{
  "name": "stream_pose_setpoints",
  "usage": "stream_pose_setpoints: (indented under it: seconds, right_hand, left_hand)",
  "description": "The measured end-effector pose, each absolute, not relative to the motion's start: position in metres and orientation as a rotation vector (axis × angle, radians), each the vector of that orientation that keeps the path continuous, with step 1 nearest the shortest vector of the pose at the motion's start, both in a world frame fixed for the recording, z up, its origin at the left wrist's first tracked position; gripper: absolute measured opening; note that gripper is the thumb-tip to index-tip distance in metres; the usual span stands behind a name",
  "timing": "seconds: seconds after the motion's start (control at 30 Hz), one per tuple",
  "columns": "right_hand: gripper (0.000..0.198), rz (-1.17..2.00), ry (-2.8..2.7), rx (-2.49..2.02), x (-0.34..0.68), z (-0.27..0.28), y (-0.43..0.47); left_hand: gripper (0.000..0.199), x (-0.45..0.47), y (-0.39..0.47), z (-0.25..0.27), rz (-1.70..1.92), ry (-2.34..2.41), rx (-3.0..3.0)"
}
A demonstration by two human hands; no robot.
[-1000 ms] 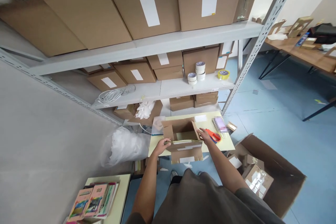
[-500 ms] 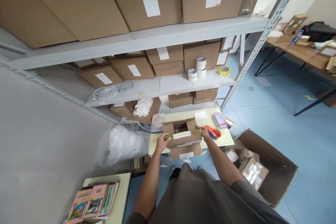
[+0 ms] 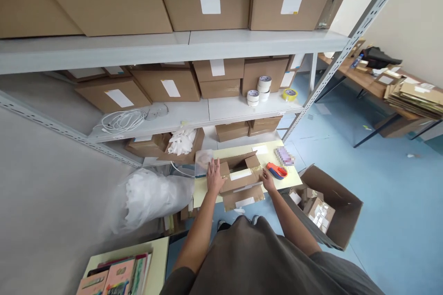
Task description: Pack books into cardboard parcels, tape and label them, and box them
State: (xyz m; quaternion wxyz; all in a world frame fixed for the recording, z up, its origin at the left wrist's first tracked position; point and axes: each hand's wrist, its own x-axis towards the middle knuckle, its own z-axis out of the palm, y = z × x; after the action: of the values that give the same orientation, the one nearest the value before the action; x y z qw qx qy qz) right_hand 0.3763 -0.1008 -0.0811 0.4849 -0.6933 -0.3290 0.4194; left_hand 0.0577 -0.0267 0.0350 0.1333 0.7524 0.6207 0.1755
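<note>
A cardboard box (image 3: 238, 183) with its top flaps up stands on the pale yellow table (image 3: 295, 179). White labels show on its near side and on the flap hanging toward me. My left hand (image 3: 215, 178) lies against the box's left side, fingers stretched out and apart. At the right side, my right hand (image 3: 267, 179) grips the box edge with bent fingers; some of them are hidden. Just beyond that hand lies a red and blue tape dispenser (image 3: 277, 171). A clear plastic bag (image 3: 203, 162) is by my left fingertips.
Shelves ahead hold boxes (image 3: 166, 83), white tape rolls (image 3: 253, 97), a yellow tape roll (image 3: 290, 95) and a coiled cable (image 3: 122, 121). On the floor at right stands a large open carton (image 3: 346, 207) with smaller boxes inside. A bulky white plastic bag (image 3: 148, 196) sits left.
My left hand has let go of the box's near flap edge and opened against the left side. The right hand has slid slightly down the right side. The camera view has shifted.
</note>
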Motion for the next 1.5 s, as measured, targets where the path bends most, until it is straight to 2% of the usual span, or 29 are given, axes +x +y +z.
stream_pose_setpoints:
  seconds: [0.07, 0.2, 0.27, 0.33, 0.47, 0.53, 0.73, 0.87, 1.1, 1.2, 1.27, 1.4, 1.5]
  right_hand:
    - [0.078, 0.968, -0.829, -1.724, 0.376, -0.082, -0.102]
    - [0.075, 0.891, -0.888, -1.732, 0.371, -0.082, -0.105]
    - [0.075, 0.874, -0.899, -1.725, 0.367, -0.081, -0.107]
    - [0.075, 0.864, -0.901, -1.728, 0.363, -0.080, -0.109]
    - [0.072, 0.852, -0.875, -1.759, 0.360, -0.074, -0.111]
    - [0.070, 0.849, -0.868, -1.789, 0.360, -0.069, -0.110]
    - [0.062, 0.948, -0.908, -1.875, 0.366, -0.056, -0.105]
    - [0.057, 0.866, -1.041, -1.920, 0.385, -0.046, -0.102]
    - [0.059, 0.694, -1.257, -1.936, 0.471, -0.034, -0.085]
    - [0.057, 0.722, -1.239, -2.030, 0.507, -0.045, -0.074]
    - [0.050, 0.806, -1.237, -2.102, 0.523, -0.057, -0.068]
    - [0.023, 1.002, -1.275, -2.179, 0.536, -0.087, -0.061]
    - [0.017, 1.083, -1.277, -2.165, 0.534, -0.106, -0.060]
  left_hand:
    - [0.108, 0.047, -0.018, 0.036, 0.501, 1.720, 2.239]
    - [0.072, 0.031, -0.021, 0.021, 0.379, 1.573, 2.188]
    - [0.065, 0.028, -0.030, 0.010, 0.254, 1.519, 2.118]
    - [0.074, 0.028, -0.039, 0.001, 0.177, 1.484, 2.081]
    - [0.109, 0.028, -0.045, -0.006, 0.124, 1.442, 2.085]
    - [0.116, 0.029, -0.041, -0.007, 0.105, 1.421, 2.088]
    - [0.116, 0.030, -0.029, -0.014, 0.051, 1.363, 2.066]
    - [0.116, 0.030, -0.023, -0.012, -0.010, 1.379, 2.063]
    - [0.116, 0.048, -0.017, 0.011, -0.186, 1.455, 2.033]
    - [0.114, 0.059, -0.016, 0.020, -0.231, 1.490, 2.031]
    - [0.113, 0.064, -0.015, 0.023, -0.252, 1.501, 2.021]
    - [0.114, 0.069, -0.014, 0.026, -0.273, 1.515, 2.001]
    - [0.117, 0.071, -0.014, 0.025, -0.307, 1.564, 2.055]
